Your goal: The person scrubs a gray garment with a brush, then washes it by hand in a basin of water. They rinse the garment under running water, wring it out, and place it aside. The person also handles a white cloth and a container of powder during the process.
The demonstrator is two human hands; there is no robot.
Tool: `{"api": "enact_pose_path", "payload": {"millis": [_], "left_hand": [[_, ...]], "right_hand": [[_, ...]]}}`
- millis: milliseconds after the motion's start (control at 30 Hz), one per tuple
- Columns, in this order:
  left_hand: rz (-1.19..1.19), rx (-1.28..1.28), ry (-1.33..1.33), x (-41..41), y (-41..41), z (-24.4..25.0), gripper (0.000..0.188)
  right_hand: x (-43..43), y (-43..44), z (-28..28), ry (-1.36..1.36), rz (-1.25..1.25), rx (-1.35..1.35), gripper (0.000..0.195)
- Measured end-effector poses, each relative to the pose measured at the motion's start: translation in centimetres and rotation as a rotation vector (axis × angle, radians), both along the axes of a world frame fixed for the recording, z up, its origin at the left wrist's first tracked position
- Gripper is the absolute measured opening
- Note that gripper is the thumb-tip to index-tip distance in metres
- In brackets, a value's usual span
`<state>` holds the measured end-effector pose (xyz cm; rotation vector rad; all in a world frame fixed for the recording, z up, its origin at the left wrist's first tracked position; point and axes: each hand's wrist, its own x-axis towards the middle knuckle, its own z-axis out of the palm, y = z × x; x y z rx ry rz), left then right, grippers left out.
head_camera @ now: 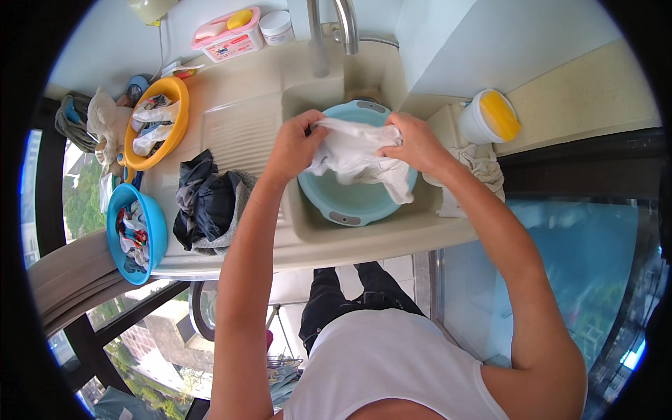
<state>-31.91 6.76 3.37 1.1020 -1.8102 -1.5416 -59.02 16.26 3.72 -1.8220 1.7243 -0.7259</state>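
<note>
A white cloth garment (362,149) is stretched between my two hands above a light-blue plastic basin (336,205). My left hand (299,144) pinches its left end between thumb and fingers. On the other side, my right hand (412,139) grips the bunched right part, and a loose end hangs down below it over the basin's right rim. Water appears to lie in the basin, which stands inside the beige sink (310,233). The garment's exact kind cannot be made out.
Left on the ribbed drainboard (236,123) lie dark clothes (207,202), a yellow basin (184,113) and a blue basin (159,231), both holding clothes. A metal faucet (347,26) rises behind the sink. Right stand a white tub (475,121) and a crumpled rag (480,168).
</note>
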Motion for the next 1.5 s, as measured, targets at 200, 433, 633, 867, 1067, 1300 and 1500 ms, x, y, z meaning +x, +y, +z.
{"api": "enact_pose_path", "payload": {"millis": [200,433,633,867,1067,1300,1500], "left_hand": [[0.102,0.096,0.16,2.8,-3.3,0.7,0.016],[0.086,-0.009,0.19,3.2,-4.0,3.3,0.015],[-0.005,-0.101,-0.293,3.9,4.4,-6.7,0.021],[-0.001,-0.24,-0.661,1.5,6.6,-11.5,0.014],[0.245,-0.613,-0.597,-1.6,5.2,-10.8,0.011],[-0.303,0.005,-0.836,-1.3,6.7,-17.0,0.037],[0.477,0.795,-0.116,-5.0,5.0,-16.6,0.075]], "right_hand": [[-3.9,-0.4,4.4,-0.085,-0.02,0.222,0.028],[-2.9,0.6,4.0,-0.24,-0.157,-0.063,0.028],[-1.0,6.4,-7.3,-0.14,-0.201,0.024,0.028],[-1.8,5.3,-14.4,0.045,0.132,0.339,0.027],[-1.3,2.3,-16.2,0.093,-0.069,-0.136,0.033],[3.9,0.7,-23.5,-0.011,-0.459,0.116,0.055],[6.6,0.9,-26.9,-0.475,-0.775,0.347,0.046]]}}
